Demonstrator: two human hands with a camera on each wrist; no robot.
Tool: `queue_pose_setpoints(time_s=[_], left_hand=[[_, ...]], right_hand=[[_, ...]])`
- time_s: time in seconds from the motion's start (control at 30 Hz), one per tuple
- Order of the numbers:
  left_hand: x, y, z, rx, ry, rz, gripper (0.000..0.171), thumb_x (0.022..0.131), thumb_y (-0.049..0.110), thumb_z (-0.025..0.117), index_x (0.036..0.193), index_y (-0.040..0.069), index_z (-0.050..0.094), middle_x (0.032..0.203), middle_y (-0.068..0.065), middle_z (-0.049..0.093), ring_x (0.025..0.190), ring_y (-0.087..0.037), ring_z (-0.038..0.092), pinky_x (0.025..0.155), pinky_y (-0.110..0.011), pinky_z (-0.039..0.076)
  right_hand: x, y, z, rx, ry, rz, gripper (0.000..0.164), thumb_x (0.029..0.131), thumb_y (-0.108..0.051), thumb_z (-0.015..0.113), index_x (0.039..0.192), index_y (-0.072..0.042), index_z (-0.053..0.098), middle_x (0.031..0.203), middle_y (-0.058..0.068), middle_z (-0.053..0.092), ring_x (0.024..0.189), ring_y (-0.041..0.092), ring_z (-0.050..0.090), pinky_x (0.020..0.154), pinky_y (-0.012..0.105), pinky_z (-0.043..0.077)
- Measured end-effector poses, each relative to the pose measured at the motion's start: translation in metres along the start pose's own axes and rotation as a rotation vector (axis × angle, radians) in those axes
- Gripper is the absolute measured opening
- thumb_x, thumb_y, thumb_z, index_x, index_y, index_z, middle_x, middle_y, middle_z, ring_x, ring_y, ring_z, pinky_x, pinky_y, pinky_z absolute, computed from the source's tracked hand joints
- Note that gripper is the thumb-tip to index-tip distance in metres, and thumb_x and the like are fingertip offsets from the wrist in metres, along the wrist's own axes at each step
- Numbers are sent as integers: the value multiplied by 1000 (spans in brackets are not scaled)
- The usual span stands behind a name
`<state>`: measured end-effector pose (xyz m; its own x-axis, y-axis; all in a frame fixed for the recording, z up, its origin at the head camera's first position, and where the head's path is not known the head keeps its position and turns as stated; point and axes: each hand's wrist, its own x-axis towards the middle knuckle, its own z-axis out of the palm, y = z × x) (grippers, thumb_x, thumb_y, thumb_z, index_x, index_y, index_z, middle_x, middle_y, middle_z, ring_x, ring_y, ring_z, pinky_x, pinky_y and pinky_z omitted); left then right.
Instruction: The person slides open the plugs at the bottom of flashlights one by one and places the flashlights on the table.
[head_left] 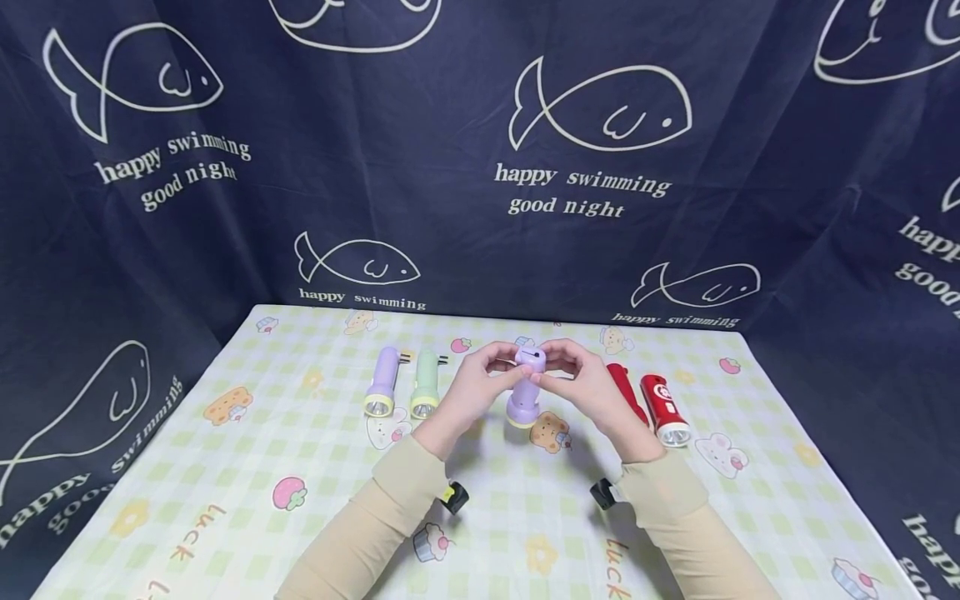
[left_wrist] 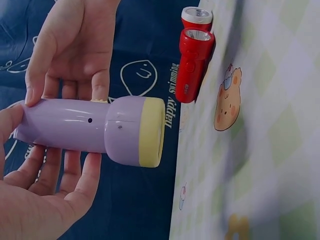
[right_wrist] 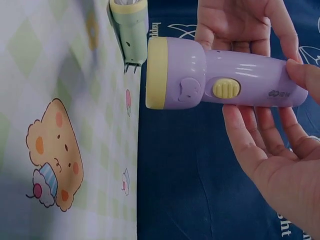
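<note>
A purple flashlight (head_left: 527,392) with a yellow rim is held upright between both hands, its lamp end facing down just above the tablecloth. My left hand (head_left: 480,385) grips it from the left, thumb on the near side of its upper end and fingers along the body. From the right, my right hand (head_left: 583,382) grips the same upper part, its thumb close to the other one. A yellow slide switch (right_wrist: 226,88) shows on the body in the right wrist view. A small dark hole marks the purple flashlight (left_wrist: 70,120) in the left wrist view.
Left of the hands lie another purple flashlight (head_left: 386,375) and a green flashlight (head_left: 426,379), both with plug prongs out. To the right are a red flashlight (head_left: 663,407) and a second red flashlight (head_left: 628,392), partly hidden by the right hand. A checked tablecloth (head_left: 300,450) covers the table.
</note>
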<state>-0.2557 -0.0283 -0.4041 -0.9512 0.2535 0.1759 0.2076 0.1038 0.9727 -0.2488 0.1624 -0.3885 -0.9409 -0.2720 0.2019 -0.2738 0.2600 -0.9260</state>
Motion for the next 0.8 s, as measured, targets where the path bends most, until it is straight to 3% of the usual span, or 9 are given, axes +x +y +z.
queue_pose_setpoints(time_s=[0.2,0.37,0.6,0.8], left_hand=[[1,1,-6,12,-50,-10,36,86,25,70,116,9,62,109,-3,65,96,-14,61,93,-34,47],[2,2,-11,3,-103,3,36,87,24,69,118,8,61,111,-4,65,99,-16,60,94,-34,47],[3,6,-14,-101,-176,-14,36,89,16,65,121,2,57,115,-12,63,99,-17,62,87,-32,53],[5,8,-15,-145,-191,-28,38,90,14,64,125,0,55,118,-14,61,101,-17,62,87,-31,54]], right_hand=[[0,-3,-2,27,-63,-1,41,82,-8,72,119,0,55,115,18,61,100,17,61,83,25,53],[1,-1,-5,43,-93,-4,41,83,-10,71,120,-2,55,115,14,61,103,19,61,84,26,53],[1,2,-6,62,-100,-12,41,83,-10,71,121,-2,55,111,5,62,102,15,61,84,27,53],[0,2,-6,54,-73,-8,41,84,-12,71,120,0,56,110,8,62,100,13,61,84,27,53]])
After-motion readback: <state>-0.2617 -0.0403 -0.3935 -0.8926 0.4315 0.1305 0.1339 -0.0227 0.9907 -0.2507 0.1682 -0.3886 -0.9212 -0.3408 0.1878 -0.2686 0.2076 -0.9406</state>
